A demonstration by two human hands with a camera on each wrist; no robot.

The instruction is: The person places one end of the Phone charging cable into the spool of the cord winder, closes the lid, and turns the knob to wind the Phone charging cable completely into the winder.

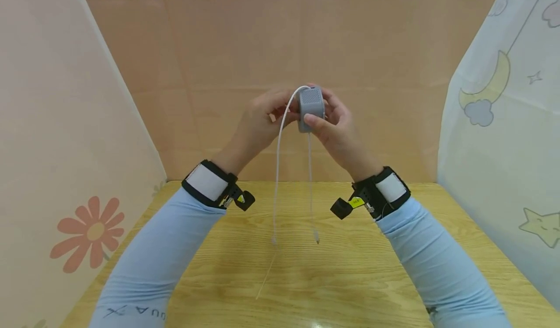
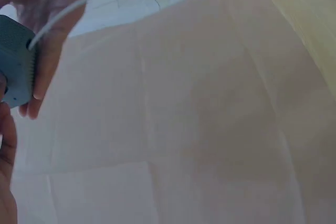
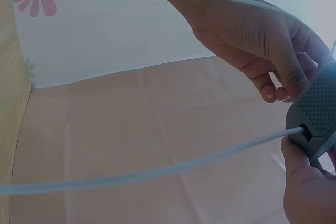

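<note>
head view shows both hands raised above the wooden table [image 1: 393,269], meeting around one small grey box [image 1: 311,108] with a dotted face. the right hand [image 1: 339,129] has its fingers and thumb curled round the box, thumb across the front. the left hand [image 1: 258,124] pinches at the box's left side, right where the white cable [image 1: 278,163] leaves it; its fingertips [image 3: 278,90] press on the top edge in the right wrist view.

what i'd worry about: the box is held high and only by fingertips, so a slack grip could drop it onto the table. the cable bends sharply at the box, and a hard tug by the left hand could strain that joint. the loose end [image 1: 317,240] dangles just over the table and could catch there.

counting: one box, one cable with two hanging strands, two hands, two black wrist straps, one table.
</note>
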